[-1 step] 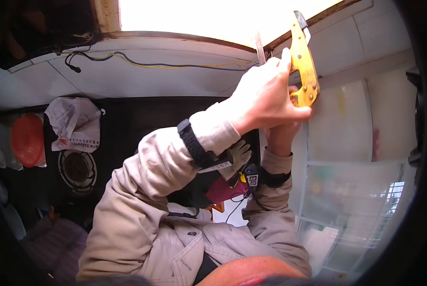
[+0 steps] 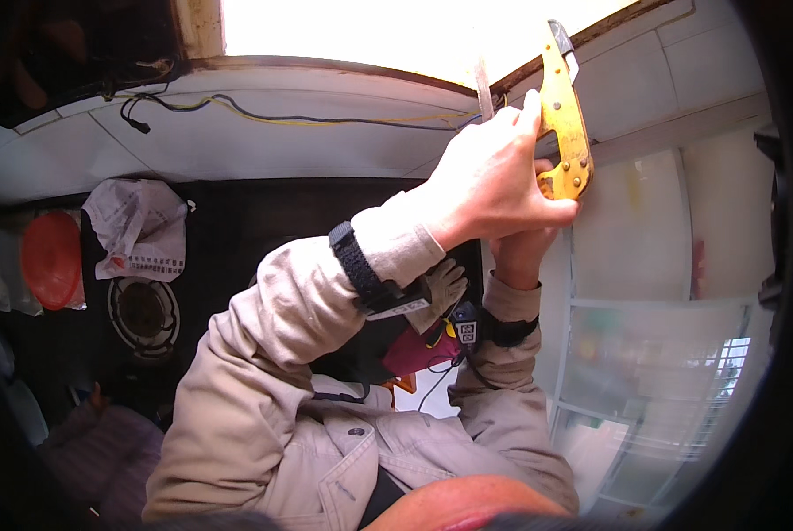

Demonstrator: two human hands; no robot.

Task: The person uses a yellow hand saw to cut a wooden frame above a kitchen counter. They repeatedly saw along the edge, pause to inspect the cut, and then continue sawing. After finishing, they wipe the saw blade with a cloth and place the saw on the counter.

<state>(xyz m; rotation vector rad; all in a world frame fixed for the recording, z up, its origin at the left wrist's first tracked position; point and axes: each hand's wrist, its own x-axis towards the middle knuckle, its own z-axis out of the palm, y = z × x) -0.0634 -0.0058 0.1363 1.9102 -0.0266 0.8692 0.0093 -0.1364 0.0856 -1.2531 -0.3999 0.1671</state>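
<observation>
A yellow riveted hand tool (image 2: 566, 133) with a grey tip points up beside the window corner; its exact kind is unclear. My left hand (image 2: 494, 177) is closed at its lower part, index finger along the yellow side and thumb stretched out below. Behind it, my right hand (image 2: 522, 252) reaches up from below, mostly covered by the left, with fingertips showing at the tool's handle opening. A narrow flat strip (image 2: 483, 88) sticks up past my left knuckles; whether it belongs to the tool is hidden.
Black and yellow cables (image 2: 281, 119) run under the bright window. Left lie a red oval lid or dish (image 2: 51, 260), a crumpled printed bag (image 2: 139, 226) and a round burner (image 2: 143, 317). Below my arms is a pale glove (image 2: 445, 285). Frosted panels (image 2: 631, 230) stand right.
</observation>
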